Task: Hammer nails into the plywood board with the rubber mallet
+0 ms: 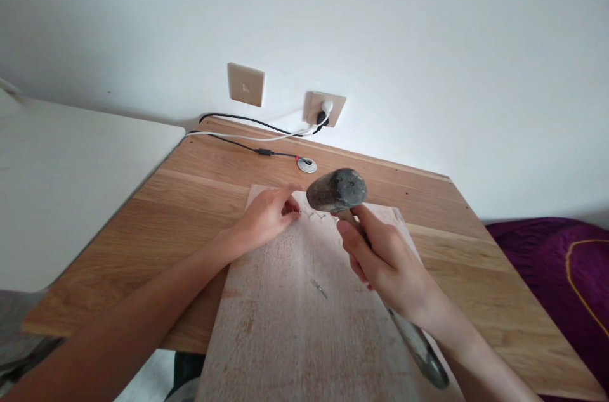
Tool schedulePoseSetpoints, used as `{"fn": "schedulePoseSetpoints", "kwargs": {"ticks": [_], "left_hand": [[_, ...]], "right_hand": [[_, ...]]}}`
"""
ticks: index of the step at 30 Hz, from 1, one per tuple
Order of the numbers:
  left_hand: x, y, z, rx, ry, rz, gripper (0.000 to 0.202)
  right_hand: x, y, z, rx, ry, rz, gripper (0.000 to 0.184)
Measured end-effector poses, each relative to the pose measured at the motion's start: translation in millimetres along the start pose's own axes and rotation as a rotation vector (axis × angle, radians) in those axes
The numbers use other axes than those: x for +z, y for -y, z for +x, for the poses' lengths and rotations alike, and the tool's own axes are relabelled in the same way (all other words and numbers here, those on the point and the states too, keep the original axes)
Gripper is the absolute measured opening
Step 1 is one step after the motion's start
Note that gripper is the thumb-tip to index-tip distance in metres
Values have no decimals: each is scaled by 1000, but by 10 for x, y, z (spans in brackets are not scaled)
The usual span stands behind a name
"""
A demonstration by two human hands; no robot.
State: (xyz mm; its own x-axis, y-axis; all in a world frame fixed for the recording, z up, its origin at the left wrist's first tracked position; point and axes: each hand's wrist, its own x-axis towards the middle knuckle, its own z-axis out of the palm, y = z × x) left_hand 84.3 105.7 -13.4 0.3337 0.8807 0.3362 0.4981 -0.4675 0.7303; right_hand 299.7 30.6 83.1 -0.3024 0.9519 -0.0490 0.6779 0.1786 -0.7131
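My right hand (386, 260) is closed round the handle of a hammer, whose dark head (337, 190) hangs above the far end of a pale wooden board (295, 326). My left hand (267, 217) rests on the board's far left part, its fingers pinched on a small nail (295, 212) that stands at the left end of a row of nails (318, 215) just under the hammer head. A single loose nail (320, 288) lies on the board between my arms.
The board lies on a wooden table (157, 224) against a white wall. Black and white cables (247, 136) run from a wall socket (323, 109) across the table's far edge, beside a round grommet (307, 165). A white surface (71, 167) adjoins at left, purple fabric (556, 262) at right.
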Motion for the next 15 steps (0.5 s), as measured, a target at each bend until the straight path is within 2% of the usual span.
{"fn": "schedulePoseSetpoints", "kwargs": {"ticks": [5, 8, 11, 13, 15], "left_hand": [[-22, -19, 7, -20, 15, -11, 50], [-21, -17, 6, -14, 15, -7, 51], [-11, -6, 4, -7, 14, 2, 43], [-9, -3, 6, -11, 15, 5, 40], [-11, -5, 9, -11, 21, 6, 43]], "right_hand": [[155, -134, 80, -36, 59, -20, 17], [108, -121, 56, -3, 57, 31, 19], [12, -43, 2, -11, -14, 102, 21], [21, -39, 8, -12, -30, 116, 21], [88, -80, 47, 23, 19, 100, 19]]}}
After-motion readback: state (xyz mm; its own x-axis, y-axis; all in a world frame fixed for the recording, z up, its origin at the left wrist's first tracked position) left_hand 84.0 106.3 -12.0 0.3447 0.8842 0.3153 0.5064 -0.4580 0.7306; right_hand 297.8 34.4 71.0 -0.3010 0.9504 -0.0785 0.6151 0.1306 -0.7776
